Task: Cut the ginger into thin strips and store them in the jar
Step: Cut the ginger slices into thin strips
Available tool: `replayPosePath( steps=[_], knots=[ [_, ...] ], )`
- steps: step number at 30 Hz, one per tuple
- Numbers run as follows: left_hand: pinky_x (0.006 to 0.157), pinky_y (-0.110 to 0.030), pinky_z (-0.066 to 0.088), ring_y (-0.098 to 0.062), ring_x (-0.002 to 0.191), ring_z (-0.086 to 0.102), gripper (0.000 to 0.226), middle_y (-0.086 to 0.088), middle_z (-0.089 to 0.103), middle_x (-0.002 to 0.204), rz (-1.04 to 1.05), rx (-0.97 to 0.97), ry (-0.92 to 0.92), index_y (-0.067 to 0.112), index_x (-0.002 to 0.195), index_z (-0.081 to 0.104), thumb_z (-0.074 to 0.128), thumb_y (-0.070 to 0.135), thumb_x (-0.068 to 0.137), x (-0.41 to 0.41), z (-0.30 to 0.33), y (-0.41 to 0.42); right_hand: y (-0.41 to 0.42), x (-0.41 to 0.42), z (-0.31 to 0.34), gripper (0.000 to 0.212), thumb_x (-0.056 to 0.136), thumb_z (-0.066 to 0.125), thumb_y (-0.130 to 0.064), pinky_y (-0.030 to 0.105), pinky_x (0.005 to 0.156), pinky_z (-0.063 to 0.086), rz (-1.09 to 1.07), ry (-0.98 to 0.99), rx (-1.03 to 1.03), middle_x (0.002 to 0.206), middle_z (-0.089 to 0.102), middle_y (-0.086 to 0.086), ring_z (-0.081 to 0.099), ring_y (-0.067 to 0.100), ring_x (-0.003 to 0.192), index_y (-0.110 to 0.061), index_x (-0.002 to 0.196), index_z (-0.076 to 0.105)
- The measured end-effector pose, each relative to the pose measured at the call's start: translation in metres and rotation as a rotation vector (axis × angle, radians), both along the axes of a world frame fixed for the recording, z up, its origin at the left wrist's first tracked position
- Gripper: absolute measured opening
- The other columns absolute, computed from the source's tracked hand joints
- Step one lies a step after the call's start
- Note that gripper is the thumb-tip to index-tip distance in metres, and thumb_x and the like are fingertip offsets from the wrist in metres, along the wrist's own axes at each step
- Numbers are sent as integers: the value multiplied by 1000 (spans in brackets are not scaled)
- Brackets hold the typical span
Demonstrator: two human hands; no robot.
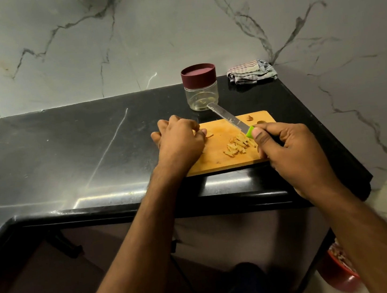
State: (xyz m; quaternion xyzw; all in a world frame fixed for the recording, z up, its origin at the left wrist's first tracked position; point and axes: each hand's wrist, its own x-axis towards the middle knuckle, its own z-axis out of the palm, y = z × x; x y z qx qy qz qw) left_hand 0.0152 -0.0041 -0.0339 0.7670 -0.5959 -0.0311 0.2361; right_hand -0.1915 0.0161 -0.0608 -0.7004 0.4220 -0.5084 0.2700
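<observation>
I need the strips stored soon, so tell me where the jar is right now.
In the head view the jar stands on the black counter just behind the cutting board, lid on, left of the folded cloth.

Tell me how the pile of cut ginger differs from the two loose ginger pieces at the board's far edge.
The pile is pale yellow thin strips; the pieces are darker brown chunks. The pile lies mid-board by the right hand; the pieces sit at the far right edge, apart from each other. Both rest on the board.
</observation>
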Motion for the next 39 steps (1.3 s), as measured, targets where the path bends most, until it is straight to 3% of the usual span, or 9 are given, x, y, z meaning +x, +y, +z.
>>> replayPosePath(
  steps=[6,11,16,20,25,28,33,39],
  knots=[
    [101,-43,23,-23,132,30,29,4,52,134,-16,-49,-19,31,121,72,62,43,96,0,-5,-2,-1,0,-1,26,95,53,-43,35,60,51,-23,20,5,60,58,-7,53,6,57,-28,86,71],
    [96,-38,21,-21,131,31,21,4,51,134,-56,-101,-29,30,110,74,69,40,92,1,-5,-3,-2,0,-2,25,95,53,-43,38,71,54,-35,28,-1,60,59,-13,59,7,65,-28,84,70],
    [93,-33,15,-15,129,33,8,9,52,128,-87,-193,140,35,94,67,73,38,89,2,-4,4,-2,1,-3,23,95,54,-41,29,69,52,-55,48,-25,60,59,-17,57,3,64,-29,82,69],
    [95,-35,17,-8,124,37,10,17,51,118,-160,-302,244,39,86,64,73,39,88,3,-2,21,0,1,-2,25,95,54,-42,29,65,52,-71,63,-23,62,60,-17,57,4,63,-27,85,71],
    [102,-44,28,-11,121,41,9,15,54,114,-193,-328,258,39,84,68,76,37,86,13,-11,45,0,1,-2,25,95,54,-41,21,63,46,-77,69,-15,63,60,-20,59,1,66,-26,85,71],
    [101,-43,28,-11,121,39,8,15,53,114,-198,-310,261,37,84,69,77,38,85,12,-11,51,0,2,-3,27,95,54,-42,17,58,39,-91,97,-13,63,59,-20,55,-1,60,-23,90,72],
    [96,-36,18,-12,123,33,7,15,49,118,-170,-175,172,34,91,72,70,41,91,12,-14,48,1,4,-3,31,94,54,-43,10,61,39,-120,174,-25,68,60,-20,60,-2,73,-19,91,73],
    [99,-37,20,-11,123,33,13,15,51,119,-216,-223,205,32,100,76,64,35,97,16,-18,52,5,5,-1,32,94,53,-44,10,53,41,-138,214,-33,66,61,-17,58,1,64,-20,103,73]
  ],
)
